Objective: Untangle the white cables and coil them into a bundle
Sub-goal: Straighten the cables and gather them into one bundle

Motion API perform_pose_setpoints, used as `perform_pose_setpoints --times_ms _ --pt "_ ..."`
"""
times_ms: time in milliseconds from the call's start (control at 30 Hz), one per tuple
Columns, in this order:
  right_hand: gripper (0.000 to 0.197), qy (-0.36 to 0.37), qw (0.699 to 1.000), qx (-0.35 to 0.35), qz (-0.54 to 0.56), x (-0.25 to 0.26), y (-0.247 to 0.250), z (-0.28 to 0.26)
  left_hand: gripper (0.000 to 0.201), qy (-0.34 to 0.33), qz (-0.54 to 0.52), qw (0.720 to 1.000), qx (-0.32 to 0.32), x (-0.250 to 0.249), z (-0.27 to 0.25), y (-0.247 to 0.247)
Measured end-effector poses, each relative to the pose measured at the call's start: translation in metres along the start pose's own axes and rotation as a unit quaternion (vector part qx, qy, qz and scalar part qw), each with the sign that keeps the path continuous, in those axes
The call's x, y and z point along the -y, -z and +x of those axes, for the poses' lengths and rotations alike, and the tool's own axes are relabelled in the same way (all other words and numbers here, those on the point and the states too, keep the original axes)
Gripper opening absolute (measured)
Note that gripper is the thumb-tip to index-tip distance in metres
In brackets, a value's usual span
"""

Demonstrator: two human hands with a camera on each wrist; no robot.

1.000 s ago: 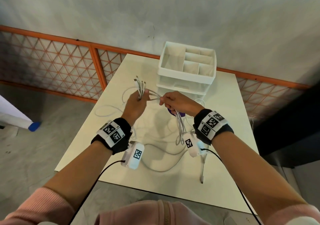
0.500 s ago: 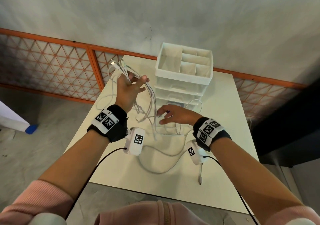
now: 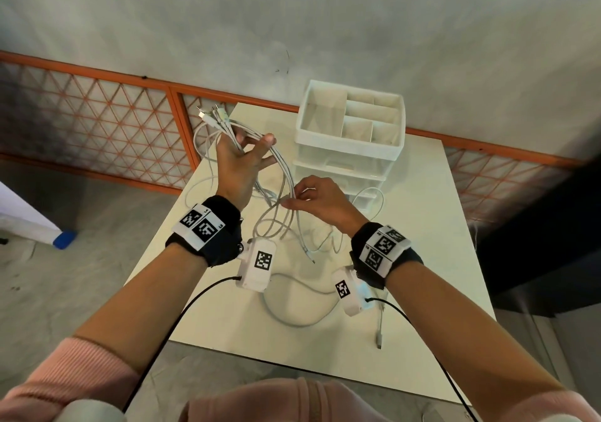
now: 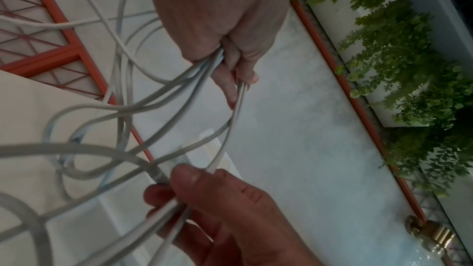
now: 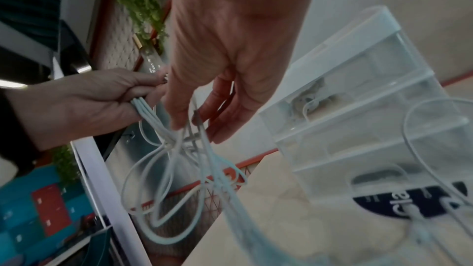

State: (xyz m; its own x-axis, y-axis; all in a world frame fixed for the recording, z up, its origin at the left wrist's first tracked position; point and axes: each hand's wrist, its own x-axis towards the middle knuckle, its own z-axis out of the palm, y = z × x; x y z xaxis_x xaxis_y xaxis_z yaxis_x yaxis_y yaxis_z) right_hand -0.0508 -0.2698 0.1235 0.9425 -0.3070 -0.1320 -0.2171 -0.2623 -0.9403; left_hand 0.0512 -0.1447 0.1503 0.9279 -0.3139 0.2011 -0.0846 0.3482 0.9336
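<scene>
White thin cables (image 3: 286, 174) hang mid-frame above the pale table (image 3: 422, 259). The left hand (image 3: 239, 164) grips their plug ends; the right hand (image 3: 320, 198) pinches strands below. Best slide downward slowly, easing loops apart.

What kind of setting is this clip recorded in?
Probably an indoor recording or office-type room, not a home kitchen or workshop: a plain white table against a grey wall, an orange lattice railing behind it, a white drawer organizer, and planters of greenery along the wall.
</scene>
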Motion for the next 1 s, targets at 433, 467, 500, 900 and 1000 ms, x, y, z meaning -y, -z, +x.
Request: perform_pose_setpoints --times_ms 433,467,500,900,1000 --pt "0.045 -0.100 0.994 0.038 0.023 -0.014 0.001 0.015 0.042 0.013 -0.027 0.999 0.018 0.002 -0.009 -0.001" --pt "0.033 -0.081 0.995 0.040 0.034 -0.013 0.001 0.014 0.042 0.014 -0.029 0.999 0.017 0.003 -0.009 -0.001" --pt "0.026 -0.068 0.996 0.035 0.041 -0.012 0.001 0.013 0.042 0.015 -0.029 0.999 0.018 0.004 -0.009 -0.001" --pt "0.027 -0.023 0.993 0.102 0.056 -0.008 0.007 0.006 0.039 -0.004 -0.020 1.000 0.006 -0.004 -0.001 0.006" --pt "0.025 -0.029 0.996 0.083 0.009 -0.012 0.011 0.009 0.039 -0.011 -0.026 1.000 0.010 -0.006 -0.001 0.004"
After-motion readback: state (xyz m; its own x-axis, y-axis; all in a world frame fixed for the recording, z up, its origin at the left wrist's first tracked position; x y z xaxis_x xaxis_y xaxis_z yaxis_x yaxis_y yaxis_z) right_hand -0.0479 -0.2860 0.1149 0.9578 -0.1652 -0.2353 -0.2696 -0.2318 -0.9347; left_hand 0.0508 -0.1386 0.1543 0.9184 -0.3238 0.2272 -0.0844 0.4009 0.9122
